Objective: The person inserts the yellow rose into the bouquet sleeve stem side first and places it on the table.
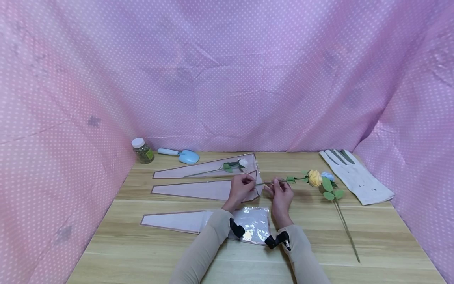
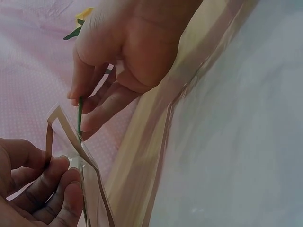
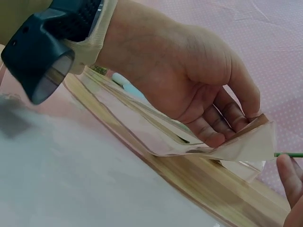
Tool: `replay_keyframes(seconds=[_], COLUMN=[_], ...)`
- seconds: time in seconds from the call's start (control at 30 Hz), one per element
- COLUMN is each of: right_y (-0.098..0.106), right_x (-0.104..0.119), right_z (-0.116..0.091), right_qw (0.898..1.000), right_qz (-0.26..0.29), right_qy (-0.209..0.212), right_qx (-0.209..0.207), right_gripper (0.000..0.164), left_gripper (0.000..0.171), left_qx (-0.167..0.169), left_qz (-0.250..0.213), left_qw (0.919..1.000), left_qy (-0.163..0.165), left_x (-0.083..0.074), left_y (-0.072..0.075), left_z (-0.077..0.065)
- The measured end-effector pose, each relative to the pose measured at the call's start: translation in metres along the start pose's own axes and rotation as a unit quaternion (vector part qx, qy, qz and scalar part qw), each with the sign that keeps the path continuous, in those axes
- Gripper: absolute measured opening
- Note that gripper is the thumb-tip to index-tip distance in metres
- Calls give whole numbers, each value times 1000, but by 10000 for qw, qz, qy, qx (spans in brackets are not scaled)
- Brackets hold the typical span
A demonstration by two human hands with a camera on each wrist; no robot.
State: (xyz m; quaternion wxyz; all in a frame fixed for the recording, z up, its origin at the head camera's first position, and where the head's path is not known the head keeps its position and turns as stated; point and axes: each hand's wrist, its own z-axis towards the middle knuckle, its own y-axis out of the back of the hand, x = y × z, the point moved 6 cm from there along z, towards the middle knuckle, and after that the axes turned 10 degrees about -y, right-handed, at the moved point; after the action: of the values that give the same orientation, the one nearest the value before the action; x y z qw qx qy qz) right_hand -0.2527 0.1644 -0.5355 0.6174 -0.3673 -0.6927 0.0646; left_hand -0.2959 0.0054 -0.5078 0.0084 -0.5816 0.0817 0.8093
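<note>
My left hand [image 1: 241,188] pinches the wide mouth of the middle flower sleeve [image 1: 198,189], a tapered wrapper with a brown border. In the left wrist view the sleeve's mouth [image 2: 61,120] is lifted and parted by the fingers. My right hand [image 1: 282,197] pinches the green stem of a yellow rose [image 1: 315,178], its bloom pointing right. The stem's lower end runs into the sleeve's mouth, and its tip is hidden there. In the right wrist view the left thumb and fingers hold the sleeve's raised edge [image 3: 251,137], with the green stem [image 3: 289,155] beside it.
A white rose [image 1: 242,164] lies in the far sleeve [image 1: 173,173]. Nearest me lies another sleeve [image 1: 170,221], partly under my left forearm. A blue rose [image 1: 328,176] and white glove [image 1: 358,181] lie right. A jar [image 1: 143,152] and blue trowel [image 1: 188,157] stand and lie back left.
</note>
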Motion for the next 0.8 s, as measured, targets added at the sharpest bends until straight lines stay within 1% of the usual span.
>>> replay_keyframes(seconds=[0.07,0.13,0.27,0.3,0.4,0.6,0.7,0.77,0.8], right_y=[0,0,1,1,2,2,2,2,2], right_x=[0,1,3,4,4,3,4,5,6], right_z=[0,0,0,0,1,1,0,-1,-1], right_qw=[10000,10000,9997,9995,9992,9991,9994,9996,9997], right_qz=[21,46,7,-16,-90,-298,-247,-156,-115], right_qy=[11,50,261,300,375,183,88,95,119], right_qx=[-18,-36,-32,-47,-87,-233,-237,-203,-200], right_gripper=[26,24,23,24,32,28,26,29,28], left_gripper=[9,9,9,8,8,7,7,7,7], left_qx=[47,52,47,16,-4,-15,2,12,12], left_qz=[45,70,120,92,94,46,-4,-31,-36], left_qw=[10000,10000,9999,9999,9999,10000,10000,10000,10000], left_qy=[25,3,-31,-54,-48,-24,-15,-11,-3], left_x=[-3,-4,-5,-3,-3,-2,-1,-1,-1], left_y=[-1,-1,-1,-1,-1,-1,-2,-2,-1], left_z=[-1,-1,0,1,1,1,1,1,1])
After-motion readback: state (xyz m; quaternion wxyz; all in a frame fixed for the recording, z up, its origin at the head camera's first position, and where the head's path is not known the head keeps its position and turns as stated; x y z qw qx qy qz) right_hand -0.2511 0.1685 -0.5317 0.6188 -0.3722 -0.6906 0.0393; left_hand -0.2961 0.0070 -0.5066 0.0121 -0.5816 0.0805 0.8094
